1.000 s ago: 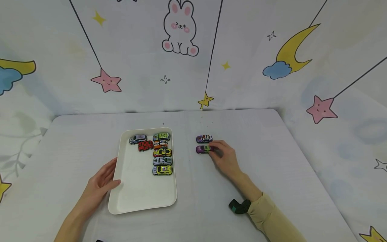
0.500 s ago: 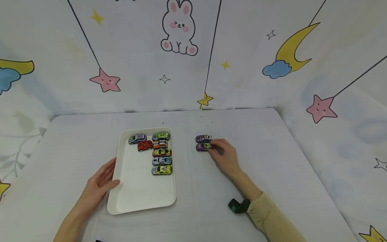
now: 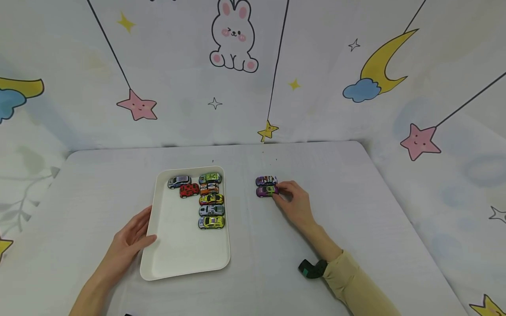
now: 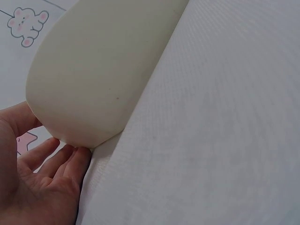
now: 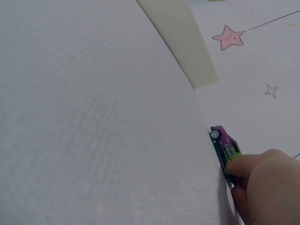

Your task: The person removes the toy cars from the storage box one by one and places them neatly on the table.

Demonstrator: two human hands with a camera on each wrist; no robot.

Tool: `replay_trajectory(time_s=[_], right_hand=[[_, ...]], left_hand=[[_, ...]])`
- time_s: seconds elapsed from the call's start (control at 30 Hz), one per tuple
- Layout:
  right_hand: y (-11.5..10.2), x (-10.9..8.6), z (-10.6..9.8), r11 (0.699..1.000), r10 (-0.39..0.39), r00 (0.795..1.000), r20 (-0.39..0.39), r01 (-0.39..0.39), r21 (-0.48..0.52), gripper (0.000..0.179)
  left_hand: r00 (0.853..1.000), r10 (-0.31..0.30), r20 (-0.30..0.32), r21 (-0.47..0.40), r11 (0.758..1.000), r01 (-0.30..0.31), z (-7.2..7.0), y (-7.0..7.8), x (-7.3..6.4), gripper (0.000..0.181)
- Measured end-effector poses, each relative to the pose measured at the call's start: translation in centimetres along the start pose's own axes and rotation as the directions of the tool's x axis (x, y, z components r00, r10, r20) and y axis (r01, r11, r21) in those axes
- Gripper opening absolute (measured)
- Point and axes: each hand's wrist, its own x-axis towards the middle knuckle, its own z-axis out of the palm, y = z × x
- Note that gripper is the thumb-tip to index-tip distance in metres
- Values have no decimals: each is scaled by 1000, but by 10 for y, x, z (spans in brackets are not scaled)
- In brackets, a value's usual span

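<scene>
In the head view my right hand [image 3: 294,204] pinches the right end of a purple and green toy car [image 3: 265,191], thumb on the near side. This car lies on the table close in front of a purple and white toy car [image 3: 266,181]. The right wrist view shows the held car [image 5: 228,149] side-on, its wheels at the cloth. My left hand [image 3: 132,241] grips the left side of a white tray [image 3: 186,259], thumb over the rim and fingers along the outer wall [image 4: 93,84]. Inside the tray, several toy cars line the right side, ending with a yellow one [image 3: 211,222].
A red toy car [image 3: 189,190] and a silver-blue one [image 3: 179,181] sit at the tray's far left. A patterned backdrop [image 3: 316,57] rises behind the white-covered table [image 3: 340,175]. A dark band [image 3: 312,268] is by the right sleeve [image 3: 352,281].
My right hand has slid the purple and green car slightly away from me, closing the gap to the purple and white car. My left hand stays on the tray.
</scene>
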Motion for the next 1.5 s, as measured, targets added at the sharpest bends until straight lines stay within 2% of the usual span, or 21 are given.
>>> replay_trajectory(time_s=[0.2,0.53,1.17,1.5], right_hand=[[-1,0,0,1000,25,1000,7,-25,2,25],[-1,0,0,1000,-5,1000,-11,5,-12,26],[-1,0,0,999,21,1000,-17,-22,-36,24],[2,0,0,999,43,999,-15,-43,-1,22]], left_hand=[[1000,-7,1,3,1000,7,0,0,-1,69],[1000,-4,-1,7,1000,4,0,1,-3,70],[1000,-9,0,7,1000,9,0,0,-1,69],[1000,-9,-4,7,1000,9,1,1,0,70]])
